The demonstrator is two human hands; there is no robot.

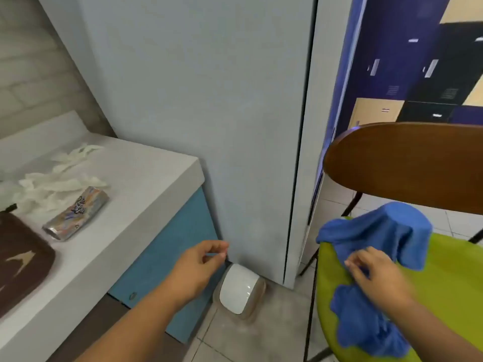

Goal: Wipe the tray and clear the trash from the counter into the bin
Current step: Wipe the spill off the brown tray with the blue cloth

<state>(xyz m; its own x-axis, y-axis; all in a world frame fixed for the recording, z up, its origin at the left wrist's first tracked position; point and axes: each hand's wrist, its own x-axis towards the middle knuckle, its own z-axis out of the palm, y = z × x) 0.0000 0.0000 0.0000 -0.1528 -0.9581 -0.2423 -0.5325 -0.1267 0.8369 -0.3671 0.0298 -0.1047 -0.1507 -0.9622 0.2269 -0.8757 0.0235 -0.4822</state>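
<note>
From the head view, a white counter (146, 178) runs along the left, backed by a pale tiled wall, with a blue cabinet front (177, 257) below it. The brown tray (23, 257) lies at the counter's near left and is cut off by the frame. Just beyond the tray are a crumpled printed foil packet (75, 214) and a heap of white crumpled scraps (52, 184). The counter's right end butts against a tall grey panel (209, 100). At the foot of that panel, on the tiled floor (261, 335), stands a small bin (239, 291) with its white lid down. The left hand (198, 267) hovers just above the bin, thumb and fingertips drawn together; whether anything sits between them I cannot tell. On the right, a chair (405, 163) with a wooden back and a green seat stands close to the panel, leaving only a narrow strip of floor around the bin. A blue cloth (379, 231) is heaped on the seat, and the right hand (376, 275), blurred, pinches its folds. Dark lockers (431, 74) show behind the chair.
</note>
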